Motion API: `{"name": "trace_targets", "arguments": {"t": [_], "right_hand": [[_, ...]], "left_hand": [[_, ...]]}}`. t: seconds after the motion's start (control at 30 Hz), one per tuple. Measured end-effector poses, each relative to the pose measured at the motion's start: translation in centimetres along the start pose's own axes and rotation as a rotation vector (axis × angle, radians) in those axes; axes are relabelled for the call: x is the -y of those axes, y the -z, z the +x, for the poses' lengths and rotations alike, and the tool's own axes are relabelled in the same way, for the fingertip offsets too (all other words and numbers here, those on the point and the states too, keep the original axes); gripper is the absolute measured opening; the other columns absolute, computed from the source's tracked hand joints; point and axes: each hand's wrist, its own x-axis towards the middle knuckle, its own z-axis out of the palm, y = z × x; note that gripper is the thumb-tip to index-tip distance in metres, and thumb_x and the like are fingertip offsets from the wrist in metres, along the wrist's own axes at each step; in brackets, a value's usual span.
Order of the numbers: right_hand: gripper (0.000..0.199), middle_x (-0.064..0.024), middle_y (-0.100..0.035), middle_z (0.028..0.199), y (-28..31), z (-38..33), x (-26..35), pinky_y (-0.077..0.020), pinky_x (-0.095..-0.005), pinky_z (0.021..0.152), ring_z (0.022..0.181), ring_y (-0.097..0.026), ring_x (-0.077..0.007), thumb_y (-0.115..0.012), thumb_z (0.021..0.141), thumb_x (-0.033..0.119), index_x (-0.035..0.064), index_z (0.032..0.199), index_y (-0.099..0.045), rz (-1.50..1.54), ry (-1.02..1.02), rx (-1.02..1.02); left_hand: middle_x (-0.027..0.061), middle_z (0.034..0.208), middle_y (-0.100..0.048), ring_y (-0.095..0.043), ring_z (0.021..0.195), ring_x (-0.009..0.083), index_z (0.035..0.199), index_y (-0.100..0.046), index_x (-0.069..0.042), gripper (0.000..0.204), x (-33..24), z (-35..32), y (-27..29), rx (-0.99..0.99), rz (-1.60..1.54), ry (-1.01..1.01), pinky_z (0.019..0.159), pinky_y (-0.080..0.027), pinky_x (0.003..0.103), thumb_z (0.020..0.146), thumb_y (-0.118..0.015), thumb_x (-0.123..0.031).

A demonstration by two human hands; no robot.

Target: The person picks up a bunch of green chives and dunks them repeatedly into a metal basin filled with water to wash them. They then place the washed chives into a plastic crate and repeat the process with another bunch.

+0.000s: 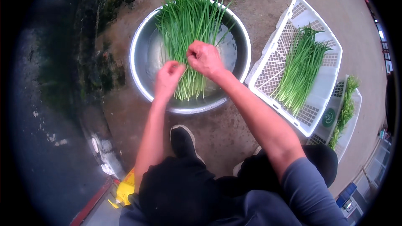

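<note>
Head view: left fingers (178,68), right fingers (197,49) curled, grip unclear, over slender stalks (188,25) in round metal basin (140,58)

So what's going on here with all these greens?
A person has both bare hands over a bunch of long green stalks in a round metal basin. The left hand and right hand are close together with fingers curled; whether either has a firm grip is hard to tell. To the right, a white basket holds another bunch, and a second basket holds more greens.
</note>
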Motion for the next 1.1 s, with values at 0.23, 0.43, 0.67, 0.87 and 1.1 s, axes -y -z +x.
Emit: {"name": "trace_targets", "arguments": {"t": [0.23,0.43,0.67,0.87,1.1], "right_hand": [[0.01,-0.0123,-0.063,0.083,-1.6,-1.1,1.2,-0.0511,-0.0432,0.07,0.077,-0.063,-0.0338,-0.058,0.07,0.008,0.0036,0.077,-0.063,0.01,-0.008,-0.001],[0.014,-0.0158,-0.064,0.083,1.1,-0.9,0.2,-0.0506,-0.0448,0.072,0.078,-0.064,-0.036,-0.056,0.074,0.014,0.0033,0.078,-0.064,-0.064,-0.165,-0.243],[0.035,-0.0248,-0.066,0.091,1.0,-4.4,-4.0,-0.0503,-0.0455,0.074,0.079,-0.065,-0.0373,-0.062,0.074,0.031,-0.002,0.086,-0.066,-0.17,-0.656,0.27],[0.047,-0.0184,-0.063,0.107,-2.4,-4.5,-1.8,-0.0518,-0.0363,0.079,0.092,-0.064,-0.0259,-0.063,0.084,0.022,-0.0062,0.12,-0.054,0.713,-0.971,0.289],[0.034,-0.0164,-0.064,0.101,-2.4,-4.6,-1.7,-0.0573,-0.0378,0.073,0.086,-0.066,-0.0257,-0.056,0.093,0.019,-0.0032,0.117,-0.05,0.99,-1.045,0.252]], "left_hand": [[0.007,0.068,-0.063,-0.06,0.07,0.014,0.097,-0.066,0.001,0.028,1.1,-1.0,-0.4,0.175,-0.128,0.233,0.063,-0.046,0.031,0.089,-0.059,-0.025],[0.0154,0.09,-0.064,-0.063,0.081,0.0206,0.112,-0.058,0.004,0.038,2.2,-1.8,0.2,-0.223,0.345,0.005,0.075,-0.05,0.035,0.088,-0.06,-0.026],[0.016,0.109,-0.064,-0.063,0.1,0.0304,0.124,-0.051,0.0,0.048,0.3,-1.8,-1.6,0.028,-0.805,0.652,0.087,-0.052,0.052,0.084,-0.069,-0.019],[0.0122,0.101,-0.064,-0.066,0.092,0.0268,0.117,-0.055,-0.009,0.037,1.5,-2.6,-4.8,0.169,-0.837,0.614,0.071,-0.058,0.043,0.083,-0.069,-0.008],[0.0084,0.089,-0.064,-0.064,0.071,0.0192,0.11,-0.054,-0.005,0.037,0.7,-1.4,-3.6,0.046,-0.503,0.518,0.053,-0.051,0.03,0.077,-0.069,0.003]]}}
